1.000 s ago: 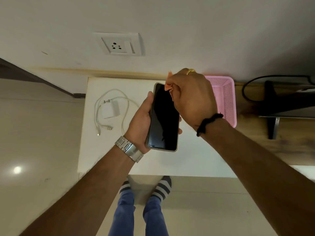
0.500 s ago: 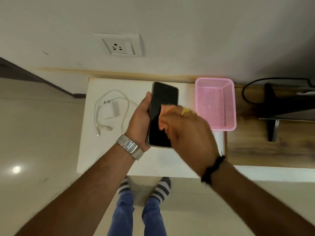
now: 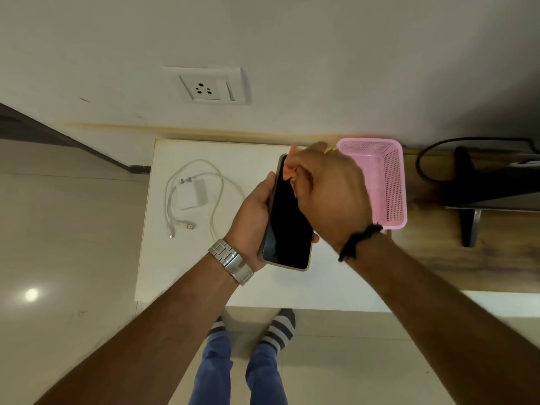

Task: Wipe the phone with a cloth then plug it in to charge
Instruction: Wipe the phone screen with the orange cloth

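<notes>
Feet in dark socks with pale stripes (image 3: 277, 328) and blue trouser legs stand at 6 o'clock on the pale tiled floor, just short of the near edge of the small white rectangular table (image 3: 187, 276). Above the table's middle, the left hand (image 3: 251, 220), a metal link watch on its wrist, is curled around the left edge of the black-screened phone in a tan case (image 3: 287, 223), with fingertips showing past its right edge; the phone is held in the air, tilted, screen up. The right hand (image 3: 330, 194), with a black thread band at the wrist, is closed on a small orange cloth (image 3: 290, 171) and presses it to the screen's far end at 12 o'clock. At 9 o'clock the white charger block with its looped white cable (image 3: 190, 194) lies flat on the table, with bare tabletop around it and along the near edge. At 2 o'clock the pink perforated plastic basket (image 3: 391, 182) sits at the table's right edge beside a wooden surface. Beyond, the white wall socket with switch (image 3: 209, 86) is set in the wall. No writing is readable anywhere.
</notes>
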### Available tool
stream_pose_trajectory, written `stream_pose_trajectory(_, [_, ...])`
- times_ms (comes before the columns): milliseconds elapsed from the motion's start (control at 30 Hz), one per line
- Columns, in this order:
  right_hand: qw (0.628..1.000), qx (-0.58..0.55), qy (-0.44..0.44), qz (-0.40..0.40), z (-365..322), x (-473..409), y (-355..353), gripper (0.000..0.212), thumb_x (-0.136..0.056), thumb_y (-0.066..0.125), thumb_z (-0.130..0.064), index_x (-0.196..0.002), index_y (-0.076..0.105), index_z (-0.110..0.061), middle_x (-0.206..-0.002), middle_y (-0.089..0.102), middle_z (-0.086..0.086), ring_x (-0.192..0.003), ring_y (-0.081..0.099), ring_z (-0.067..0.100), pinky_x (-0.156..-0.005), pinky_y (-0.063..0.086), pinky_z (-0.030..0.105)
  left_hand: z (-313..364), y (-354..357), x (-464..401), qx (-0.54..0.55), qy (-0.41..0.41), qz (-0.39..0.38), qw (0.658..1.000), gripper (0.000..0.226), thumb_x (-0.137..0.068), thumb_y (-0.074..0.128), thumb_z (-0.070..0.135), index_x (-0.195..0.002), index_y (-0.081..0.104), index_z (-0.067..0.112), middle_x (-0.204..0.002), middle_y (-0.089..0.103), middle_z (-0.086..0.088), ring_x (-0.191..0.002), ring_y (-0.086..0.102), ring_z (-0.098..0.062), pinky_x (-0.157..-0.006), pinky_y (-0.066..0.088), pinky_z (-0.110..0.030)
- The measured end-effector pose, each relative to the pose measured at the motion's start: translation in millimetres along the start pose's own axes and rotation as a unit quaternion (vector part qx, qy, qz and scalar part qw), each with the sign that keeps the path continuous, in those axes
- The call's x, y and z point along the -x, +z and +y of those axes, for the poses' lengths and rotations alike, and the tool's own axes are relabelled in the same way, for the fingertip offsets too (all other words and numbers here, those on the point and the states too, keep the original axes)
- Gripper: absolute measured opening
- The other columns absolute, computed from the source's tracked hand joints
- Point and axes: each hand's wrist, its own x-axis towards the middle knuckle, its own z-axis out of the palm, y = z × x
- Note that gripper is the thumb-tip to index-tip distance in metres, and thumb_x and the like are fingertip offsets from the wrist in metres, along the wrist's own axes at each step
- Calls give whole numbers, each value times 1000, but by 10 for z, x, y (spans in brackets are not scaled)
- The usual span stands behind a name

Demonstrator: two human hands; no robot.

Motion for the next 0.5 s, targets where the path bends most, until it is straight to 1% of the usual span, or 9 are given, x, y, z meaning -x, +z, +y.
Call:
stream_pose_trajectory(100, [1000, -10, 21, 7, -79, -139, 39, 24, -93, 49, -13, -93, 72, -15, -92, 69, 5, -84, 62, 23, -75, 51, 39, 80, 56, -48, 4, 15, 7, 1000, 53, -105, 39, 55, -122, 74, 20, -119, 73, -13, -107, 69, -31, -92, 56, -45])
stream_pose_trajectory(200, [1000, -23, -18, -11, -198, 182, 137, 17, -89, 53, -12, -88, 69, -16, -89, 68, 3, -78, 62, 20, -72, 56, 34, 206, 20, -84, 0, 17, 16, 1000, 57, -102, 42, 58, -116, 77, 15, -109, 75, -12, -98, 73, -27, -86, 59, -37])
stream_pose_trajectory(300, [996, -71, -43, 15, -239, 546, 319, 16, -87, 66, -3, -98, 69, -15, -88, 74, 4, -73, 72, 18, -71, 64, 33, 243, -2, -96, -18, 18, 12, 1000, 68, -102, 33, 62, -135, 64, 11, -119, 71, -19, -97, 70, -30, -85, 57, -40])
stream_pose_trajectory(333, [991, -115, -54, 41, -252, 664, 392, 27, -89, 64, -2, -111, 65, -18, -96, 76, -2, -75, 75, 11, -72, 64, 26, 239, -7, -101, -21, 24, 8, 999, 69, -103, 30, 61, -140, 60, 11, -125, 68, -22, -97, 67, -31, -84, 56, -41])
stream_pose_trajectory(367, [985, -160, -52, 34, -278, 812, 440, 37, -99, 51, -6, -131, 53, -24, -118, 72, -12, -94, 72, -3, -85, 56, 13, 234, -13, -107, -22, 27, 3, 999, 70, -104, 28, 60, -144, 56, 10, -129, 65, -23, -98, 65, -31, -83, 56, -42])
stream_pose_trajectory(400, [984, -174, -41, 18, -271, 944, 467, 40, -110, 32, -20, -149, 34, -27, -145, 52, -20, -119, 54, -17, -100, 37, 1, 227, -27, -109, -23, 28, -2, 999, 71, -105, 26, 60, -147, 52, 9, -131, 62, -23, -99, 63, -32, -82, 56, -43])
stream_pose_trajectory(433, [986, -165, -24, -32, -246, 992, 403, 49, -108, 23, -37, -154, 27, -22, -159, 37, -10, -136, 40, -12, -110, 30, 4, 224, -46, -110, -22, 28, -6, 999, 72, -105, 24, 61, -148, 49, 8, -132, 62, -22, -99, 63, -32, -81, 57, -44])
stream_pose_trajectory(467, [979, -167, -27, -112, -165, 980, 296, 55, -103, 26, -46, -147, 44, -19, -153, 48, 1, -135, 48, 0, -113, 38, 17, 225, -69, -112, -22, 27, -10, 999, 73, -105, 23, 61, -149, 49, 8, -130, 63, -22, -100, 63, -32, -81, 58, -44])
stream_pose_trajectory(500, [970, -164, -46, -171, -76, 886, 129, 43, -102, 34, -38, -128, 64, -21, -132, 65, 7, -119, 63, 13, -105, 48, 29, 228, -94, -115, -20, 22, -16, 999, 73, -105, 24, 61, -148, 50, 8, -127, 65, -21, -101, 63, -32, -83, 57, -43])
